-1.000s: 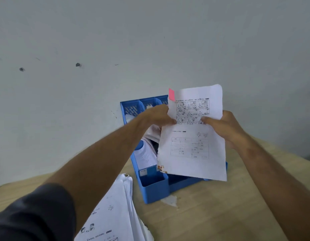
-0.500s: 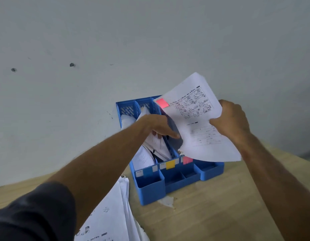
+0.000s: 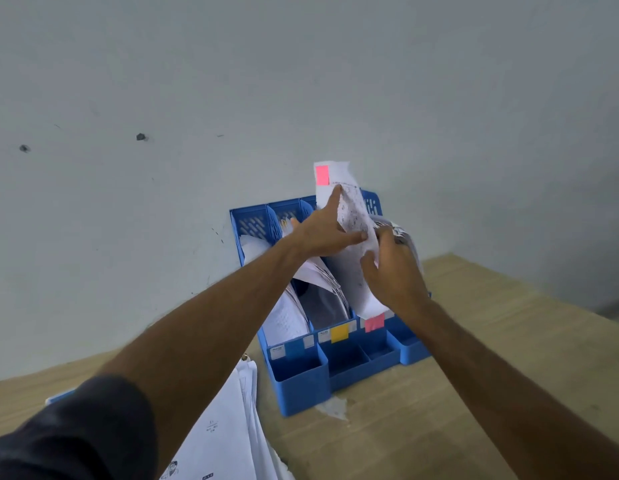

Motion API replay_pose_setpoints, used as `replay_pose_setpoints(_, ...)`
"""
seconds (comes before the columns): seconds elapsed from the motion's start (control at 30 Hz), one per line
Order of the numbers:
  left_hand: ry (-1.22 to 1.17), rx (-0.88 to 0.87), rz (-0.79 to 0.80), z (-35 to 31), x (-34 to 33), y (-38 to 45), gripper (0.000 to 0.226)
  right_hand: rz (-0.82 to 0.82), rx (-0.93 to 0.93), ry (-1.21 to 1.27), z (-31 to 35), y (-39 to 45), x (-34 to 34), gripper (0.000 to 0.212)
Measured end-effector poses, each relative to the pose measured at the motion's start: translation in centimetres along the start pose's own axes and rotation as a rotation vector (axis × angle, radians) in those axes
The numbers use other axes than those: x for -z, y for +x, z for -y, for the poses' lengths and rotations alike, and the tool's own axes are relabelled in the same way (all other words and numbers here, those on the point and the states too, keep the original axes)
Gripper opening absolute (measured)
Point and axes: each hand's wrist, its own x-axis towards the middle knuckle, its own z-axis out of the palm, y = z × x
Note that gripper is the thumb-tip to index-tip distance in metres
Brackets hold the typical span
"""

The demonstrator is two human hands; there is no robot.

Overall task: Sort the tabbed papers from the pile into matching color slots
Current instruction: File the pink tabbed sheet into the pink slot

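Left hand [image 3: 323, 233], fingers spread, steadies the pink-tabbed sheet [image 3: 349, 216]; right hand [image 3: 393, 271] seemingly pinches it. Guide it straight down behind the pink label [image 3: 374, 322].

Both bare forearms are stretched forward, the left one emerging from a dark sleeve [image 3: 76, 431]. The left hand [image 3: 322, 233] is held open, its index finger and thumb extended straight and spread apart. The right hand [image 3: 394, 271] is seen from the back, its fingers curled in a pinch.
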Motion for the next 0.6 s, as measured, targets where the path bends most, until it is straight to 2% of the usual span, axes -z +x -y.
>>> replay_pose_setpoints(0.1, -0.097, -0.052, -0.066, 0.7, 0.5, 0.2, 0.13, 0.146, -0.111, -0.093, -0.6, -0.6, -0.5, 0.035)
replay_pose_setpoints(0.2, -0.011, -0.06, -0.228, 0.6, 1.4, 0.3, 0.131, 0.249, -0.161, -0.224, -1.1, -0.7, -1.4, 0.05)
replay_pose_setpoints(0.27, 0.075, -0.064, -0.271, 0.3, 1.9, 0.5, 0.104, 0.299, -0.187, -0.233, -1.5, -0.8, -2.0, 0.06)
replay_pose_setpoints(0.33, 0.143, -0.061, -0.269, 0.4, 2.2, 0.4, 0.066, 0.355, -0.204, -0.261, -1.7, -1.0, -2.0, 0.054)
replay_pose_setpoints(0.4, 0.223, -0.063, -0.276, 0.8, 2.2, 0.2, 0.049, 0.323, -0.214, -0.253, -1.9, -1.4, -1.6, 0.034)
replay_pose_setpoints(0.47, 0.319, -0.064, -0.298, 1.2, 2.2, 0.0, 0.045, 0.205, -0.194, -0.257, -1.9, -2.2, -1.1, 0.022)
replay_pose_setpoints(0.53, 0.39, -0.047, -0.311, 1.2, 2.3, -0.1, 0.045, 0.127, -0.166, -0.271, -1.9, -3.0, -0.9, 0.017)
replay_pose_setpoints(0.6, 0.42, -0.043, -0.311, 1.3, 2.3, -0.2, 0.045, 0.139, -0.17, -0.307, -1.9, -3.3, -1.0, 0.017)
